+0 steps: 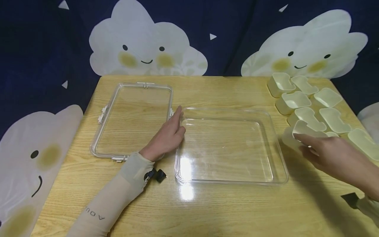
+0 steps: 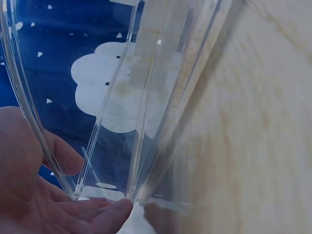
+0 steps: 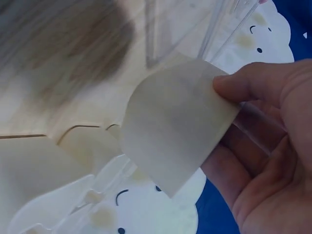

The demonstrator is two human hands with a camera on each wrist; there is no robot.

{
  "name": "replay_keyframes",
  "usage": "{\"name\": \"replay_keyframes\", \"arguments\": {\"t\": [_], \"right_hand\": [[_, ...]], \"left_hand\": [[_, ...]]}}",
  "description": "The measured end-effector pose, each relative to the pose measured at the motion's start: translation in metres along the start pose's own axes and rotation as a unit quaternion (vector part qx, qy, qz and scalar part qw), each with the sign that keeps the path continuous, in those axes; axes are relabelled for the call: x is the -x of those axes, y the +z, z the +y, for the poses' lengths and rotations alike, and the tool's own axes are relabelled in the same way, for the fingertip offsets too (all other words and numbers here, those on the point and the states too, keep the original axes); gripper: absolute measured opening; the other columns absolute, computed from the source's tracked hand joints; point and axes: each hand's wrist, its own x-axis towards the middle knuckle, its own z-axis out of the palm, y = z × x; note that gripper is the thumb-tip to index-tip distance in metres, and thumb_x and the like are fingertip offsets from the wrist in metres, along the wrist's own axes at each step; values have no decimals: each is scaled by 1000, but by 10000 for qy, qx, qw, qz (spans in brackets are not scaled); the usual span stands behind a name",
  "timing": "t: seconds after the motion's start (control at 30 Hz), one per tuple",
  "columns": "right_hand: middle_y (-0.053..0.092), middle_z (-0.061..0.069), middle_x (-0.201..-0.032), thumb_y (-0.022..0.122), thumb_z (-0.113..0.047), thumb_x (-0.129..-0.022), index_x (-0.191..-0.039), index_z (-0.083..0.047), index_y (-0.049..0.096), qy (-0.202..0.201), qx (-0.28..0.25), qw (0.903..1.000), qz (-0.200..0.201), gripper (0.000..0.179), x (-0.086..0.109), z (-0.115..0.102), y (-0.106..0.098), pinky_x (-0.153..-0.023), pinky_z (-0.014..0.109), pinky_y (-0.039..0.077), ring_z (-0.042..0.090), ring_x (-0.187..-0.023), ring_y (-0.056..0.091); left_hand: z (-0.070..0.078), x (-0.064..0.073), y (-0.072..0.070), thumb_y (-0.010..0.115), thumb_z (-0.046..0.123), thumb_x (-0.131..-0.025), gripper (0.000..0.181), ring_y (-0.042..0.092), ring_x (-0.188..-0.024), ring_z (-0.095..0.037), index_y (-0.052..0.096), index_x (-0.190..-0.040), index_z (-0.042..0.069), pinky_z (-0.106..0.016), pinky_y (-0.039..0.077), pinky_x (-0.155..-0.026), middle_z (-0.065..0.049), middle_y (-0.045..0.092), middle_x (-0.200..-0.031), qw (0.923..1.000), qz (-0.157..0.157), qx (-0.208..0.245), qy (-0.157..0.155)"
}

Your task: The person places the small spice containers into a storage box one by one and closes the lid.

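Note:
A large clear plastic box [image 1: 225, 148] stands on the table, its open side up. At its left wall is my left hand [image 1: 167, 135]; in the left wrist view the thumb [image 2: 66, 155] lies over the rim while the fingers lie along the outer side, pinching the wall. Beyond the box's right side, my right hand [image 1: 340, 154] holds a small cream, translucent bin [image 1: 303, 129] between thumb and fingers. The right wrist view shows the bin's flat face [image 3: 175, 124] tilted, with the thumb on its edge.
A clear lid [image 1: 133, 120] with white side clips lies left of the box. Several more cream bins [image 1: 293, 100] of differing shapes stand in rows at the table's right. Behind the wooden table [image 1: 225, 210] hangs a dark blue cloth [image 1: 228, 19] with cloud faces.

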Motion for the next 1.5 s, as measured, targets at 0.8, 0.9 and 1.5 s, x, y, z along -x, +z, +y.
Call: {"name": "replay_keyframes", "arguments": {"t": [0.8,0.9,1.5], "right_hand": [[46,-16,-62,77,1,-65,-107,-16,65,-729,-271,9967,224,46,-48,-42,-5,-45,22,33,-5,-56,32],[43,-15,-62,79,3,-64,-104,-16,64,-839,-354,9957,175,47,-55,-48,-4,-46,21,34,-4,-56,33],[53,-12,-65,78,3,-77,-114,-16,70,-973,-844,9891,-715,43,-85,-85,7,-48,22,45,-1,-56,45]], "left_hand": [[4,-2,1,38,19,-104,76,6,-164,-20,-1,-168,11,-40,8,-135,-6,7,-176,10000,-16,-15,0],[3,-2,1,38,19,-104,75,7,-164,-19,-1,-168,12,-40,9,-135,-5,8,-176,10000,-1,-34,-4],[1,1,2,38,20,-103,76,8,-163,-18,-1,-168,13,-40,9,-135,-7,18,-175,9999,59,70,-84]]}}
